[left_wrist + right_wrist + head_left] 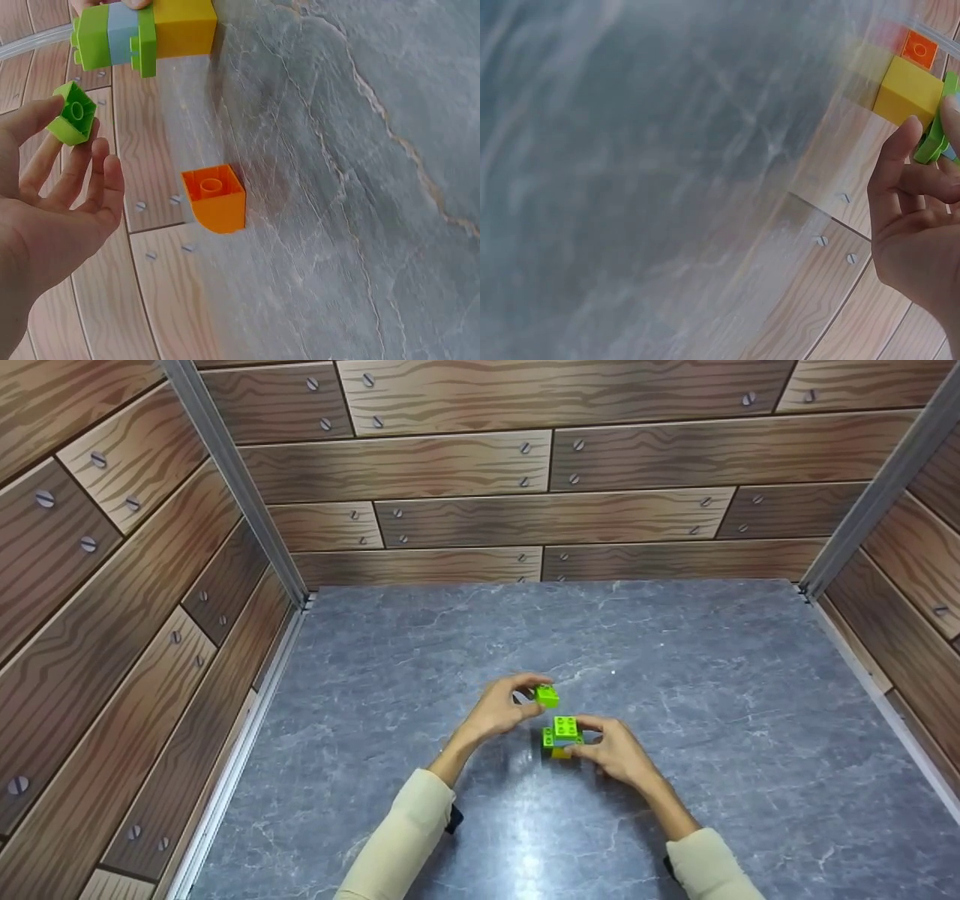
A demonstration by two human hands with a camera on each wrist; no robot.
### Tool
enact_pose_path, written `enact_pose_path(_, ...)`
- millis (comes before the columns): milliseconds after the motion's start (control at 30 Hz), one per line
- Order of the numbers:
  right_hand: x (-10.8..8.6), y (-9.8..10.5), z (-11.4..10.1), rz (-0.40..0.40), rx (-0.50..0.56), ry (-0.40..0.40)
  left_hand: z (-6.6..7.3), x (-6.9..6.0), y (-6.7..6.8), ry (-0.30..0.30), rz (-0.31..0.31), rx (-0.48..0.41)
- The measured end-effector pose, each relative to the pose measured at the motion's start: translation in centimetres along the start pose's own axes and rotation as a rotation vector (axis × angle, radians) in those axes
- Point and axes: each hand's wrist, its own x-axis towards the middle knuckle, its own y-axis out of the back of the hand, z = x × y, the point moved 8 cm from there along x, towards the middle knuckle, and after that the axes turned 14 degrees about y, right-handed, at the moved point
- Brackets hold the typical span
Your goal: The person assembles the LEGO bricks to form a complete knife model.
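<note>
My left hand point(497, 709) pinches a small bright green brick point(547, 696) between thumb and fingers; in the left wrist view the hollow underside of this green brick point(73, 114) shows. Just below and to the right in the head view, my right hand point(616, 750) grips a stack from its right side. The stack has a green brick point(565, 726) on top, then a light blue layer point(124, 34), a wider green plate point(147, 41) and a yellow block point(184, 28) at the bottom. The held green brick and the stack are apart.
An orange brick point(223, 201) with a curved side lies on the grey marbled table point(375, 660), its hollow underside facing the left wrist camera. Wood-patterned walls point(465, 465) stand at the back and both sides, with metal posts at the corners.
</note>
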Motion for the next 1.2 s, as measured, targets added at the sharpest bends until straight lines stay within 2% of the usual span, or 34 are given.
enact_pose_path(233, 0.1, 0.1, 0.0, -0.002, -0.001, 0.001, 0.0, 0.0, -0.2, 0.000, -0.006, -0.019)
enact_pose_path(600, 0.1, 0.0, -0.1, -0.013, 0.029, 0.012, 0.7, -0.7, -0.7, -0.048, -0.023, -0.025)
enact_pose_path(967, 0.2, 0.0, -0.2, -0.020, 0.007, 0.043, 0.8, -0.9, -1.9, -0.091, -0.036, -0.013)
enact_pose_path(1200, 0.2, 0.1, 0.0, -0.014, -0.006, 0.018, 0.6, -0.9, -2.5, -0.119, -0.070, -0.023)
